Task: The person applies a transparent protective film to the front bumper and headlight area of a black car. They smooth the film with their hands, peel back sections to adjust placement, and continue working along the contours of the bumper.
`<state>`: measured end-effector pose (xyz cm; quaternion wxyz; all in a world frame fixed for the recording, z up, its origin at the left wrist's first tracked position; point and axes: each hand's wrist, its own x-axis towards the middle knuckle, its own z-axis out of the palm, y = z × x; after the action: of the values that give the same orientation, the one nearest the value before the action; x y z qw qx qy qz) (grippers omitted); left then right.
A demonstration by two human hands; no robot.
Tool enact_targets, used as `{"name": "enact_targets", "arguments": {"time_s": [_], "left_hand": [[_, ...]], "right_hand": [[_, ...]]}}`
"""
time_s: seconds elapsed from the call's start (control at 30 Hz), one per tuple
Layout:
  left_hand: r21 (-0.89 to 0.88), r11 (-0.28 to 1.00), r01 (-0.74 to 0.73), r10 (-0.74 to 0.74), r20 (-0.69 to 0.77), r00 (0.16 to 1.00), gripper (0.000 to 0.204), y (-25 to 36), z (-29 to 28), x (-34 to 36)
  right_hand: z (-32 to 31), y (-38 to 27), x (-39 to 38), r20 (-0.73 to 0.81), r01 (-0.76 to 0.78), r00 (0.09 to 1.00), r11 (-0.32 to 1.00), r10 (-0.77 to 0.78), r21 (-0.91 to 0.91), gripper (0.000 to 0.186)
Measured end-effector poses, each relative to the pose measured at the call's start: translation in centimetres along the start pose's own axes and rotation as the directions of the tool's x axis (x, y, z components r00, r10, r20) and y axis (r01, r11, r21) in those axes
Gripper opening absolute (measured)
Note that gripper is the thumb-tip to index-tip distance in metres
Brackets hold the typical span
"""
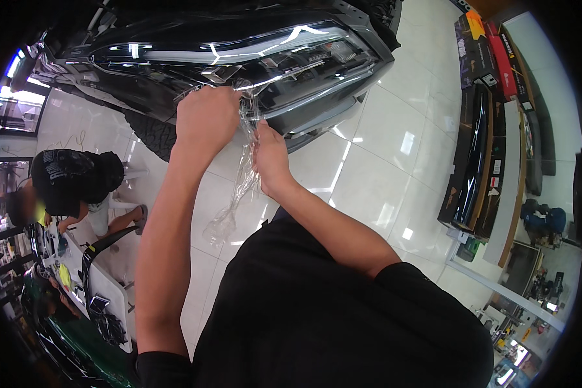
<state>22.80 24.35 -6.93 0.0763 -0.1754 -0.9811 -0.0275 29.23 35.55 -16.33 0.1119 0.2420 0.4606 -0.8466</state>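
A long strip of crumpled clear plastic film (242, 178) hangs between my hands, its bunched lower end dangling over the floor. My left hand (207, 119) is closed in a fist on the upper part of the film, right by the lower edge of a car headlight (304, 64). A little lower and to the right, my right hand (271, 155) grips the film's edge, thumb upward. The headlight has a glossy clear lens with bright reflections. It sits in the dark front corner of the car (155, 39). My fingertips on the left are mostly hidden behind the fist.
A tyre (150, 132) shows under the car. At left, another person (77, 181) in black bends over a white table (113, 284) with cables and tools. Long boxes (475, 155) stand on a rack along the right wall. White tiles (381, 142) cover the floor.
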Motion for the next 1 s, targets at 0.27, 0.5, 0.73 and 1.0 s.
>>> {"name": "enact_targets", "arguments": {"time_s": [0.27, 0.5, 0.73, 1.0], "left_hand": [[0.049, 0.994, -0.102, 0.105, -0.065, 0.992, 0.032, -0.5, 0.2, -1.2], [0.072, 0.993, -0.094, 0.1, -0.086, 0.991, 0.03, -1.0, 0.6, -2.0], [0.096, 0.991, -0.088, 0.094, -0.058, 0.994, 0.028, -0.9, 0.1, -2.7], [0.106, 0.992, -0.073, 0.074, -0.009, 0.997, 0.024, -1.1, 0.3, -3.2]], "right_hand": [[-0.3, -0.5, 0.0, -0.018, 0.036, 0.999, 0.992, -0.038, -0.117, 0.04], [-0.5, -0.4, -0.1, -0.01, 0.042, 0.999, 0.991, -0.044, -0.126, 0.04], [-1.0, 0.0, 0.3, 0.004, 0.049, 0.999, 0.985, -0.05, -0.163, 0.044], [-1.1, 0.6, 0.1, -0.003, 0.056, 0.998, 0.987, -0.057, -0.15, 0.043]]}}
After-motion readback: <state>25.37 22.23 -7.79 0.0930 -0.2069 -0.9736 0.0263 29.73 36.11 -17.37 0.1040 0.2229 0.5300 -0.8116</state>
